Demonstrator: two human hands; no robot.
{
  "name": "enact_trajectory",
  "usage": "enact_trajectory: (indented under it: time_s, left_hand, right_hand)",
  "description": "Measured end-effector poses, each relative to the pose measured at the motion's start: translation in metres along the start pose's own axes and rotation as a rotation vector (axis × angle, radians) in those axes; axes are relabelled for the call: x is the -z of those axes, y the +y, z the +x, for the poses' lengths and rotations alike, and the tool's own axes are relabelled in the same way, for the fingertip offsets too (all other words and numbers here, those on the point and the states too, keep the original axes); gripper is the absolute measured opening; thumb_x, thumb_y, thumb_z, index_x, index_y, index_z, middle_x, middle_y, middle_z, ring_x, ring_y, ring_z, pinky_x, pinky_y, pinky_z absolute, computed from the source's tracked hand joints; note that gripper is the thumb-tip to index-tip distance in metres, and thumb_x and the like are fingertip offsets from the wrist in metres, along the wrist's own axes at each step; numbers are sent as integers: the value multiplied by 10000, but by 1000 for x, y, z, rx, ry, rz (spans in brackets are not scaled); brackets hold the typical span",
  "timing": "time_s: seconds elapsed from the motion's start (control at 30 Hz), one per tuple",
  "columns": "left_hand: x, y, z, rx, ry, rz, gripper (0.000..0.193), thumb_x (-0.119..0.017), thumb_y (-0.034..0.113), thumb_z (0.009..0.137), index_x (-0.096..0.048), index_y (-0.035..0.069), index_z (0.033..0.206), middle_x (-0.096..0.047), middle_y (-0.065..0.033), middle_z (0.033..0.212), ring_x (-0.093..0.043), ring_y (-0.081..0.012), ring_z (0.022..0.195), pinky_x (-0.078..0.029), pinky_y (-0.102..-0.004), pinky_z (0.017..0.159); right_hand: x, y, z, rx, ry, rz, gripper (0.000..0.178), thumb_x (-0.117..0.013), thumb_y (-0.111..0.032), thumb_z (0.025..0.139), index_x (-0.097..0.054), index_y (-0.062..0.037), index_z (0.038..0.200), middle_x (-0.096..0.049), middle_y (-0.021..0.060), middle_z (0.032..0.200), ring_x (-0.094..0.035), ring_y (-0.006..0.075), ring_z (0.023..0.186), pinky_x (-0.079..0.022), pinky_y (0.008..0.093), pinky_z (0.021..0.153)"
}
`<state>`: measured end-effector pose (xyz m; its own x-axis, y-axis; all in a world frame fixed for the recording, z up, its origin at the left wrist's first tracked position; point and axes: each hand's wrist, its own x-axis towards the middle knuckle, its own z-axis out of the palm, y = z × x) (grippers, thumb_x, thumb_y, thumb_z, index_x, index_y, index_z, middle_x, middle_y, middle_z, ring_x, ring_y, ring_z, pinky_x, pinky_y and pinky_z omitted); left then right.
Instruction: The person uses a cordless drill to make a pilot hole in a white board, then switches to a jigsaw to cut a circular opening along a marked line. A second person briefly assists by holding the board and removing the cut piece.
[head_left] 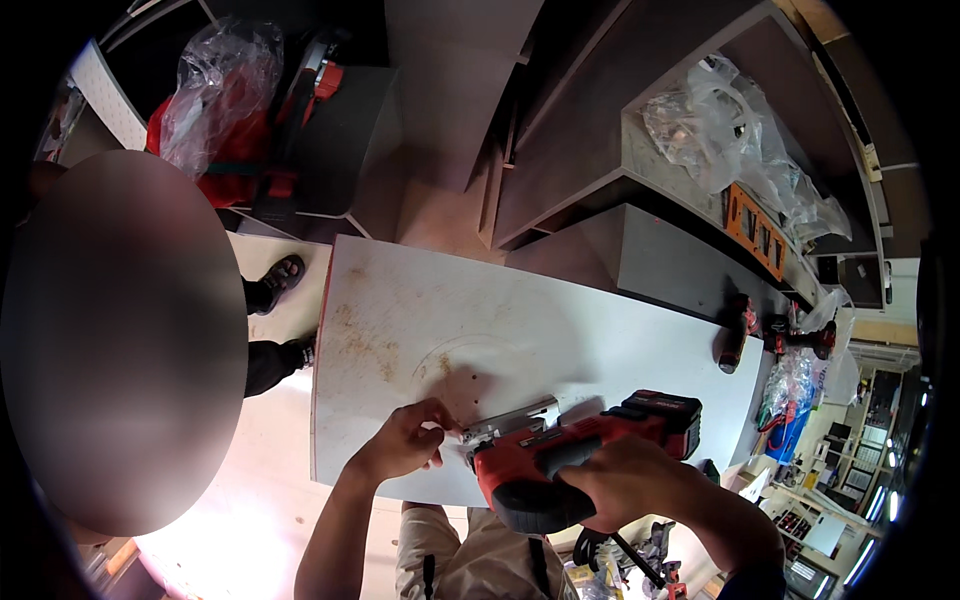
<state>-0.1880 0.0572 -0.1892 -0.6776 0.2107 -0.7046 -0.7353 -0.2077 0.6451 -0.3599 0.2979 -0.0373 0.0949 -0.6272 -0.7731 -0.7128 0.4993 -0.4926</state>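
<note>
My right hand [625,485] is wrapped round the handle of a red and black cordless nailer [520,455]. The tool lies tilted over the near edge of a white board [440,330], its black battery [668,415] toward the right. Its long metal magazine [515,420] runs along the far side of the body. At the left end of that magazine is my left hand [405,440], fingers curled and thumb close to the fingertips. Whatever lies between those fingers is too small to make out. Brown dust and a few small dark holes mark the board.
Right of the board's far corner lie a red and black power tool [738,335] and a cordless drill [810,340]. Dark cabinet panels [690,255] stand beyond, with clear plastic wrap [720,130] and an orange level [755,230]. Another person [125,340] is close on the left.
</note>
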Motion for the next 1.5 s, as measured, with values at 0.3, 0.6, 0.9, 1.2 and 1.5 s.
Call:
enact_trajectory:
  time_s: [0.3,0.6,0.9,1.2,1.5]
  left_hand:
    - [12,-91,-59,-459,626,36,219,-423,-175,859,-537,-10,946,-709,-139,979,-664,-131,657,-563,-263,587]
    - [3,-232,-147,-111,1023,-323,81,-543,-37,905,-551,-26,984,-671,-125,878,-655,-136,649,-523,-256,517]
    - [-2,-203,-107,-292,780,-737,499,-608,59,1016,-333,29,1432,-656,-175,1204,-646,-251,1128,-540,-389,941]
    - [3,-206,-95,-270,766,-804,442,-617,87,1027,-312,17,1339,-658,-182,1153,-690,-214,1004,-604,-366,802]
    - [2,-206,-94,-314,759,-827,418,-626,94,1024,-322,11,1300,-656,-191,1175,-690,-244,1068,-612,-379,840]
  right_hand:
    - [-5,-3,4,32,125,3,419,-806,-300,695,-677,-81,1028,-715,137,771,-722,351,690,-588,456,649]
    - [0,-14,9,-69,-4,23,459,-830,-213,615,-720,-78,1039,-728,131,876,-727,348,849,-581,439,789]
    - [10,-26,30,124,106,-16,551,-857,-198,618,-719,-91,1142,-701,174,1160,-685,376,1074,-542,448,974]
    - [6,-26,45,206,35,66,580,-807,-189,638,-731,-51,1197,-722,157,1204,-691,324,1142,-461,434,1100]
    - [3,-30,41,57,-7,20,366,-816,-176,620,-789,-118,981,-759,122,1025,-724,317,1050,-453,480,1110]
